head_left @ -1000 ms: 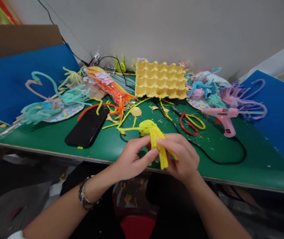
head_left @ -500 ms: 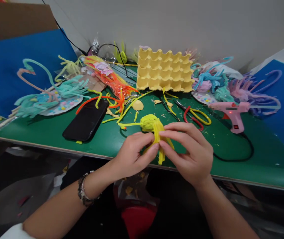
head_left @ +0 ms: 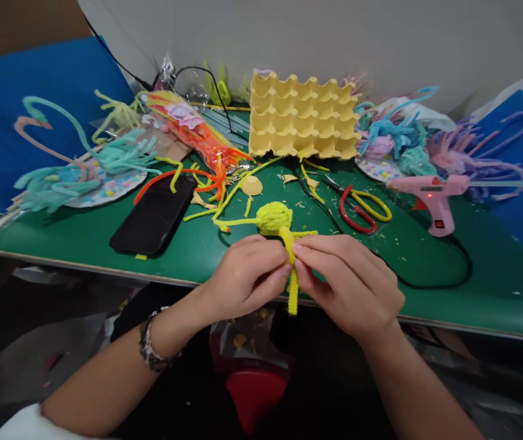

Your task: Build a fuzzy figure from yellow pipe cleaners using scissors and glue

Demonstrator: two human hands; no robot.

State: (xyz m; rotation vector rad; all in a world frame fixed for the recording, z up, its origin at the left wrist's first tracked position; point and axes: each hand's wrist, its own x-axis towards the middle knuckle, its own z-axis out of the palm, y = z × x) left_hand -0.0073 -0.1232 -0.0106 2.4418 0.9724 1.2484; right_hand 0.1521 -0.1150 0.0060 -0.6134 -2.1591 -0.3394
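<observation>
Fingers on both hands are pinching tight, pretty much tip to tip: the left hand (head_left: 250, 275) and the right hand (head_left: 348, 278) are clamping on the same fuzzy yellow pipe-cleaner piece (head_left: 288, 238), right over the front edge of the green table (head_left: 481, 305). One strand (head_left: 293, 296) is hanging straight down between them, and I'm not managing to tell how many others they're gripping.

Just past the fingertips, the wound yellow ball (head_left: 274, 219) of that piece is sitting, with a skinny stem (head_left: 243, 222) sticking out leftward. A pale yellow disc (head_left: 252, 186) is lying a bit further back. Off to the left, a black phone (head_left: 154, 214) is lying flat with an orange pipe cleaner (head_left: 156, 178) curving over its far end.

Over on the right, red-and-yellow-handled scissors (head_left: 357, 211) are lying near a pink glue gun (head_left: 440, 189) that's showing a red light. Behind everything, a yellow egg tray (head_left: 302, 116) is leaning back, and blue boards (head_left: 46, 110) are standing on both sides.
</observation>
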